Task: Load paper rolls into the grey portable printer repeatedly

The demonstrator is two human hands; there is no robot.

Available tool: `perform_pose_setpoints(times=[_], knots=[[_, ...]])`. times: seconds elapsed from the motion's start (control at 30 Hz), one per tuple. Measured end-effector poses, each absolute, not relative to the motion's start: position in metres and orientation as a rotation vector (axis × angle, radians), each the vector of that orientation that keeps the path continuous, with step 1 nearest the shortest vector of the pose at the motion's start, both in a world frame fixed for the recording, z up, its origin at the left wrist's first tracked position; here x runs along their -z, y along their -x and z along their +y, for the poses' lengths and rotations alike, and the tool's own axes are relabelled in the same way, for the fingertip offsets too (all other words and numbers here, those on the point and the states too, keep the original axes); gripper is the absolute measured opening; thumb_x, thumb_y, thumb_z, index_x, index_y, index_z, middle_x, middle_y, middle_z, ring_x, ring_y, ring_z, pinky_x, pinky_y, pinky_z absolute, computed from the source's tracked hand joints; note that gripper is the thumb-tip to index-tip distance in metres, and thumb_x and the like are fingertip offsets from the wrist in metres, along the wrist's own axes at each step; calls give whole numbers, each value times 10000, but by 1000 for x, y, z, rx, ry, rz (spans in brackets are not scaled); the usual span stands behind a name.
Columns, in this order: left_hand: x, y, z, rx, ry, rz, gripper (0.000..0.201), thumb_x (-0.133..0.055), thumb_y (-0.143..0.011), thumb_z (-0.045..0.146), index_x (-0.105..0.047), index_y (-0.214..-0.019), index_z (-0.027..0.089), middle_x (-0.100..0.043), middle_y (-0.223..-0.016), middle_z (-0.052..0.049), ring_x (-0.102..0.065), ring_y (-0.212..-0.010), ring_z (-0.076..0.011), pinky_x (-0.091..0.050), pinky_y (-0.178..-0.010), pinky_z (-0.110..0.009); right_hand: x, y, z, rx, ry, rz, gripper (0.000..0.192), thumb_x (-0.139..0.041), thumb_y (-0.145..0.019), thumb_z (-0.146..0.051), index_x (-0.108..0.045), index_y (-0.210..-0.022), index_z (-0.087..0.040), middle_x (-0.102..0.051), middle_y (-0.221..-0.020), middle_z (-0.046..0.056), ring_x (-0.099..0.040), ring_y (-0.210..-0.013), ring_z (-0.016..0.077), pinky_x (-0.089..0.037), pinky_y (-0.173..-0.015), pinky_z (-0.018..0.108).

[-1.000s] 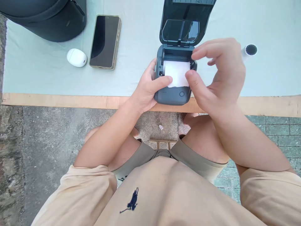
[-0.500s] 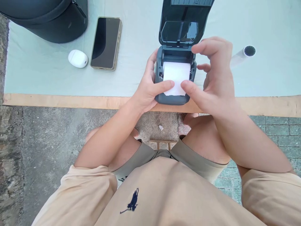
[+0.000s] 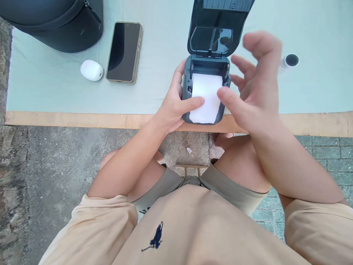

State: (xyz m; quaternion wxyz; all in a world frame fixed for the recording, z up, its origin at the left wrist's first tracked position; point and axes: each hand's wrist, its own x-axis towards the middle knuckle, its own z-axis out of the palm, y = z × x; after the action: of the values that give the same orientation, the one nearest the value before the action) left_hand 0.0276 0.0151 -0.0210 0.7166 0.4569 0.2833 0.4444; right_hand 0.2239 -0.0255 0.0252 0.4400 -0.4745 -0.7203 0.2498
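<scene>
Boxy dark-grey plastic printer (image 3: 211, 65), hinged lid (image 3: 215, 22) raised, at wooden table edge (image 3: 110, 120) | left hand (image 3: 176, 103) gripping it, pinning white paper strip (image 3: 210, 92) | right hand (image 3: 255, 86) spread beside it | likely paper-loading; next calls for aligning strip

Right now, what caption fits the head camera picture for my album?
Left hand holds a small open printer, white paper lying over its front.

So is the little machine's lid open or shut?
Open: the lid is tipped back, and white paper shows inside the machine.
</scene>
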Motion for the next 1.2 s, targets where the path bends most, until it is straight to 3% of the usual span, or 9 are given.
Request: perform_pose_setpoints(times=[0.1, 0.2, 0.3, 0.43, 0.6, 0.9, 1.1, 1.2], knots=[[23, -27, 16, -939, -1089, 622, 1291, -978, -547, 616, -315, -1612, 314, -619, -1550, -118, -537, -1549, -430, -563, -1184, -525, -33, -223, -14, -501, 1072, -1744, 587, -617, -1024, -672, -395, -1544, -514, -297, -1683, -44, -351, -1654, 251, -511, -1293, 498], [25, -26, 17, -933, -1150, 620, 1360, -985, -516, 627, -296, -1642, 302, -607, -1555, -123, -513, -1565, -446, -542, -1204, -541, -42, -219, -3, -499, 1087, -1689, 490, -613, -1049, -633, -509, -1485, -435, -374, -1629, -25, -502, -1558, 271, -586, -1209, 429], [26, -26, 18, -922, -1191, 611, 1384, -965, -532, 630, -250, -1667, 289, -568, -1600, -133, -525, -1555, -448, -534, -1208, -555, -45, -213, 2, -435, 1099, -1627, 363, -614, -1049, -622, -638, -1291, -353, -558, -1386, 12, -623, -1394, 281, -628, -1148, 437], [24, -25, 18, -897, -1260, 602, 1353, -935, -558, 636, -250, -1677, 306, -562, -1612, -117, -537, -1552, -442, -497, -1235, -586, -41, -213, -3, -400, 1105, -1574, 268, -631, -1036, -606, -643, -1046, -338, -562, -1159, 28, -694, -1199, 261, -654, -1102, 493], [21, -25, 17, -900, -1237, 614, 1400, -957, -513, 629, -258, -1682, 306, -549, -1615, -110, -472, -1600, -456, -488, -1239, -596, -31, -224, -6, -384, 998, -1741, 325, -621, -1025, -632, -666, -1126, -327, -620, -1180, 28, -660, -1276, 266, -557, -1244, 569], [33, -25, 22, -888, -1242, 564, 1491, -955, -492, 592, -121, -1698, 319, -506, -1628, -117, -536, -1542, -440, -546, -1181, -558, -26, -224, -10, -459, 892, -1957, 122, -620, -987, -396, -668, -917, -308, -609, -1272, 64, -609, -1322, 280, -393, -1373, 595], [41, -24, 24, -880, -1297, 536, 1478, -937, -542, 614, -62, -1704, 353, -461, -1660, -107, -554, -1525, -431, -566, -1152, -544, -23, -226, -10, -491, 930, -1998, 208, -598, -967, -446, -709, -882, -292, -588, -1339, 56, -582, -1381, 304, -466, -1310, 597], [39, -25, 23, -895, -1298, 542, 1480, -941, -530, 646, -76, -1698, 365, -502, -1626, -91, -515, -1566, -424, -553, -1172, -534, -20, -229, -8, -552, 987, -1952, 320, -566, -994, -580, -725, -942, -308, -594, -1382, 42, -523, -1471, 334, -448, -1318, 599]])
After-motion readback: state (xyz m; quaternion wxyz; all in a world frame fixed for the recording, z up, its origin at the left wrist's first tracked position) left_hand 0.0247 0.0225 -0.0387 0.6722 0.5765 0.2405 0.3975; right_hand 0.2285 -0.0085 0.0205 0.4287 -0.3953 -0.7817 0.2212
